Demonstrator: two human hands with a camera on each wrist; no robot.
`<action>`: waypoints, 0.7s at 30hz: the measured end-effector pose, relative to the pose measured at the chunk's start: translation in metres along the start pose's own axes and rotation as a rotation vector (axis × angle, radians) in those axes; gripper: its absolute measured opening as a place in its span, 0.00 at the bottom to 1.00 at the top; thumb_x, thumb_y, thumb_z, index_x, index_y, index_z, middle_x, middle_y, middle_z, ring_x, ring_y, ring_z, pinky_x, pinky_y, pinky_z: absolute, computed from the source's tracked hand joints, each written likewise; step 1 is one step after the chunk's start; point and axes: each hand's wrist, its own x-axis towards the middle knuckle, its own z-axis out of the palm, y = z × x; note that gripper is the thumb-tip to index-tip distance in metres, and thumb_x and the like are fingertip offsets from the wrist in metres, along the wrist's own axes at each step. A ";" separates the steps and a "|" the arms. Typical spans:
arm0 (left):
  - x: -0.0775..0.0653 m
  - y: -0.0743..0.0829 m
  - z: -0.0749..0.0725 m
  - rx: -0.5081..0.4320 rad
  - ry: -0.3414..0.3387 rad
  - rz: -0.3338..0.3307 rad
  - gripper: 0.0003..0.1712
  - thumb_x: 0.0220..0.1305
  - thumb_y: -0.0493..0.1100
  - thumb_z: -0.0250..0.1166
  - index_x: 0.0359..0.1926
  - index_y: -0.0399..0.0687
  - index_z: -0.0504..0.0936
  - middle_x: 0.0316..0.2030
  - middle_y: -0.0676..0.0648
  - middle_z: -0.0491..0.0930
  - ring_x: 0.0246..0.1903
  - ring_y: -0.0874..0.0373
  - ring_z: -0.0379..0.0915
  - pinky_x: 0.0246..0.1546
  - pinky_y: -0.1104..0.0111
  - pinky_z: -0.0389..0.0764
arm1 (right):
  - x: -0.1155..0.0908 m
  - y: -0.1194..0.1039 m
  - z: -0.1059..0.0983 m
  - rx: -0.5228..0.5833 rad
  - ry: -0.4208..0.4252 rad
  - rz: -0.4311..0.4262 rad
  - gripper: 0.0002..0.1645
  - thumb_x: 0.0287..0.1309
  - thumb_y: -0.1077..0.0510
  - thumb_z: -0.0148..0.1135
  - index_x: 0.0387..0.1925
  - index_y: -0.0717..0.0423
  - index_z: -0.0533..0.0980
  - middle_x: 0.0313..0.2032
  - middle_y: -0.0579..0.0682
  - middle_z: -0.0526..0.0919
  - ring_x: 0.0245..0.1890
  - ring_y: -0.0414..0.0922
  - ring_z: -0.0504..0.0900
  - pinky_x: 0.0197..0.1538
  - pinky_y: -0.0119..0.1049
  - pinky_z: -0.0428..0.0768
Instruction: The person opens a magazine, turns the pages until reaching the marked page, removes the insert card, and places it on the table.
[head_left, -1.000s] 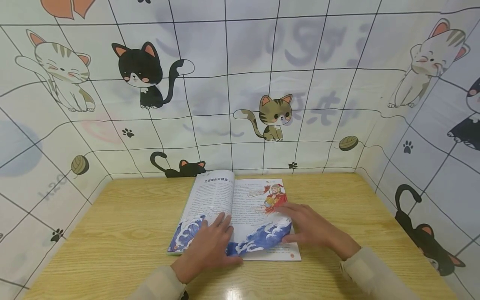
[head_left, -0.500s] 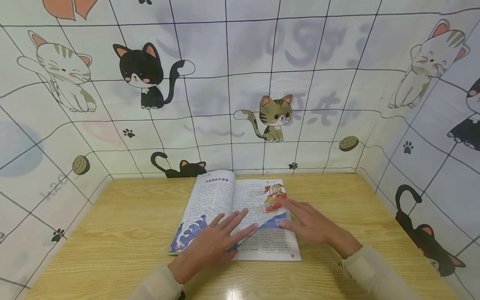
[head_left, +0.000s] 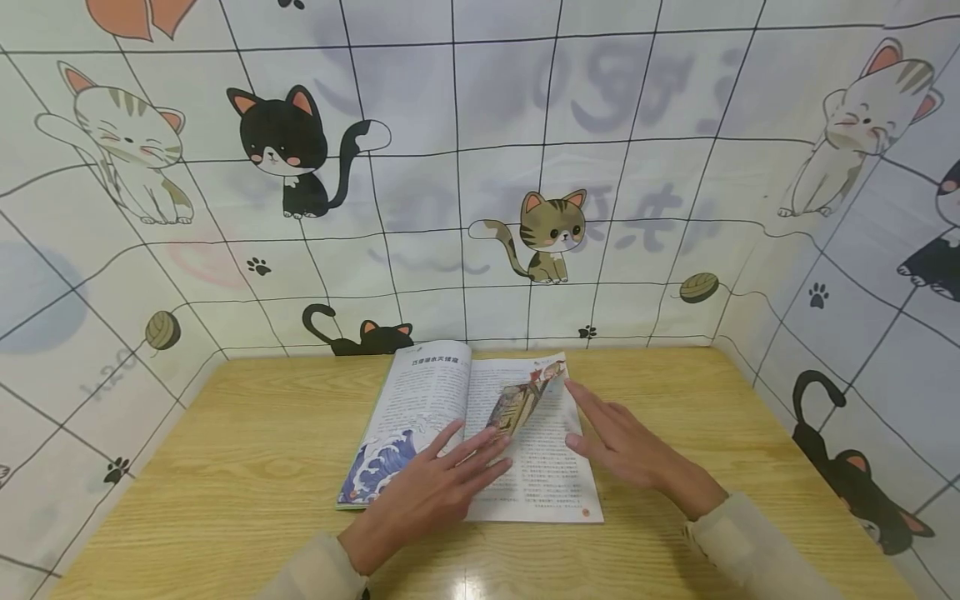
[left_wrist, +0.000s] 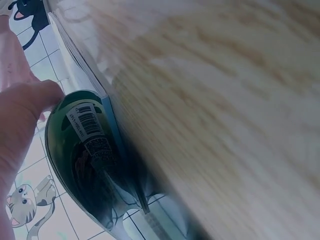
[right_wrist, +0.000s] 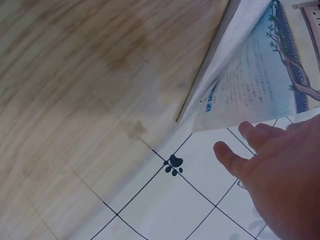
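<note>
An illustrated magazine (head_left: 420, 392) lies spread on the table, with blue waves printed on its left page. One page (head_left: 517, 404) on the right side is lifted and curled over, showing a drawing on its underside. My left hand (head_left: 431, 487) reaches across the lower middle, its straight fingers against the curled page. Beside the magazine's right edge, my right hand (head_left: 630, 446) has its fingers extended and holds nothing. The left wrist view shows the green back cover (left_wrist: 65, 130) with a barcode, close to my thumb. In the right wrist view, the raised page (right_wrist: 245, 80) is above my fingers.
The light wooden table (head_left: 262, 450) extends on both sides of the magazine. A white cloth wall (head_left: 420, 275) printed with cartoon cats and grid lines encloses the table at the back and both sides.
The right-hand page with the waves and the red-robed figure has lifted and folded leftward, uncovering the text page beneath. My left fingers moved right onto it; my right hand came off the page.
</note>
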 end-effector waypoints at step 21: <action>-0.002 -0.001 0.004 -0.016 -0.040 -0.057 0.17 0.57 0.52 0.61 0.43 0.50 0.85 0.62 0.46 0.76 0.70 0.47 0.60 0.71 0.45 0.51 | -0.009 0.008 0.011 -0.049 -0.340 -0.004 0.53 0.46 0.29 0.70 0.70 0.47 0.69 0.73 0.55 0.62 0.72 0.58 0.62 0.67 0.64 0.59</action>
